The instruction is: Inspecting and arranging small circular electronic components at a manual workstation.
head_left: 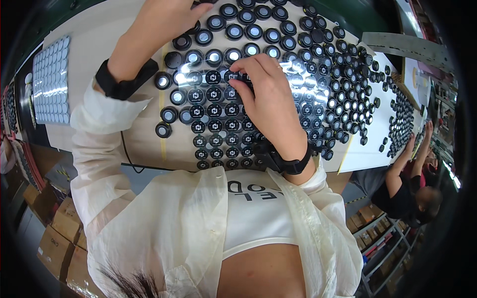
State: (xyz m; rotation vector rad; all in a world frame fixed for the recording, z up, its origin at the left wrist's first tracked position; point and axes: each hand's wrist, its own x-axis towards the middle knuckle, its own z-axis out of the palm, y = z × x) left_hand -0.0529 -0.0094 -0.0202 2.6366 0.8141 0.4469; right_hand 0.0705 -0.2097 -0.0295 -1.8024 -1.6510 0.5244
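Observation:
My right hand [268, 94] is over a clear glossy sheet [222, 134] of round black stickers with white marks. Its fingers are curled, with thumb and forefinger tips closed at a round black sticker [231, 77] in the upper rows; the palm hides part of the sheet. At the upper edge, my left hand [171, 20] reaches among round black parts [216, 23] with pale grey centres. Its thumb points right beside a dark thing cut off by the picture's edge, and the other fingers are mostly out of view. The sheet overlaps some of the round parts.
Many more round black parts [350, 89] crowd the right of the table. A sheet of pale round pieces [51, 79] lies far left. A grey metal bar [407, 47] juts in at upper right. A co-worker [407, 188] reaches to the table at right; cardboard boxes [54, 248] stand lower left.

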